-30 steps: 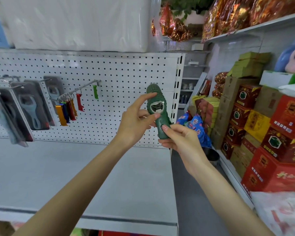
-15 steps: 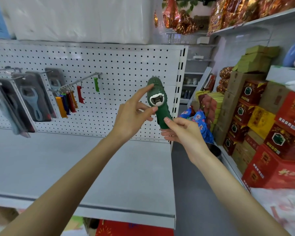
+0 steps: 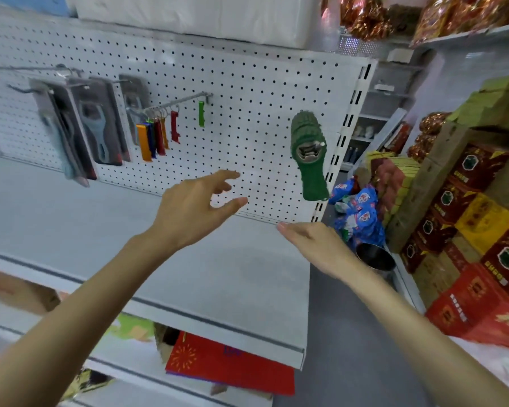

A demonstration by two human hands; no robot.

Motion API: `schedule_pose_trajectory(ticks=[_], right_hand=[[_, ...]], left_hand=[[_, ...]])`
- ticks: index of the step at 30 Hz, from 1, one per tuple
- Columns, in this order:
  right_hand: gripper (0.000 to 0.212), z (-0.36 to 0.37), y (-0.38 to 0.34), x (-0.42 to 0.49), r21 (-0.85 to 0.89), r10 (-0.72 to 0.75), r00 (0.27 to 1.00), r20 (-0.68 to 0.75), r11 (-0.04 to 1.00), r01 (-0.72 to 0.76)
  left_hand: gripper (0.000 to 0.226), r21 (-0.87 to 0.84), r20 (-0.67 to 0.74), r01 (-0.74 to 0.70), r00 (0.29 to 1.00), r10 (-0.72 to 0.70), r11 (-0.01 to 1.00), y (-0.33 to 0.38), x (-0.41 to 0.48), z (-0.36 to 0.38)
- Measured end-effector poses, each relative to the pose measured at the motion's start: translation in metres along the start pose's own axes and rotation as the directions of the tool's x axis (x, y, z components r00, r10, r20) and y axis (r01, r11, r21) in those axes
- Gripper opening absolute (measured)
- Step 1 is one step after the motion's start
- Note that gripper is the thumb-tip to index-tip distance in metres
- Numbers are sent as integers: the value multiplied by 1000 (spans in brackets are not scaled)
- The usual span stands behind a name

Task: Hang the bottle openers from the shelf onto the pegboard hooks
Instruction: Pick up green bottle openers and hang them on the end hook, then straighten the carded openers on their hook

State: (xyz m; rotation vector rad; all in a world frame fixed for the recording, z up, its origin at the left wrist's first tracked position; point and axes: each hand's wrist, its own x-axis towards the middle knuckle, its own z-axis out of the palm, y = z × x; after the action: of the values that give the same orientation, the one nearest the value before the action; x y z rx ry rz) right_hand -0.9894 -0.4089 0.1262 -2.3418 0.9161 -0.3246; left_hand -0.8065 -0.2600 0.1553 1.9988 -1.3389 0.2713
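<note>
Far left on the pegboard (image 3: 247,77), packaged openers (image 3: 100,127) hang from hooks. Next to them a long hook (image 3: 182,101) carries a bunch of coloured keyring openers (image 3: 155,138). Over the grey shelf (image 3: 71,218) the left hand (image 3: 194,207) is raised, fingers loose and spread, thumb apart, holding nothing. Up and to its right the big green bottle opener (image 3: 307,154) sits against the board near its right edge, touched by neither hand; what it hangs on I can't make out. Below it the right hand (image 3: 315,245) lies flat and empty. Red boxes (image 3: 467,201) are stacked far right.
</note>
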Motion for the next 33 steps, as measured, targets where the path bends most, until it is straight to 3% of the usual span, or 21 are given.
schedule_pose_trajectory(ticks=[7, 10, 18, 24, 33], right_hand=[[80, 50, -74, 17, -482, -157, 985, 69, 860, 171], [86, 73, -118, 28, -572, -157, 984, 83, 801, 176], [92, 144, -231, 56, -518, -78, 997, -22, 854, 56], [95, 165, -283, 66, -474, 15, 998, -55, 880, -39], [108, 188, -317, 105, -189, 4, 999, -44, 982, -13]], left_hand=[[55, 222, 61, -113, 993, 102, 968, -77, -23, -47], [54, 291, 52, -190, 982, 183, 938, -120, -27, -81], [53, 330, 140, -277, 960, 243, 902, -255, -33, -166], [65, 379, 229, -312, 944, 238, 871, -315, -22, -206], [84, 127, 207, -176, 967, 148, 976, -354, 19, -217]])
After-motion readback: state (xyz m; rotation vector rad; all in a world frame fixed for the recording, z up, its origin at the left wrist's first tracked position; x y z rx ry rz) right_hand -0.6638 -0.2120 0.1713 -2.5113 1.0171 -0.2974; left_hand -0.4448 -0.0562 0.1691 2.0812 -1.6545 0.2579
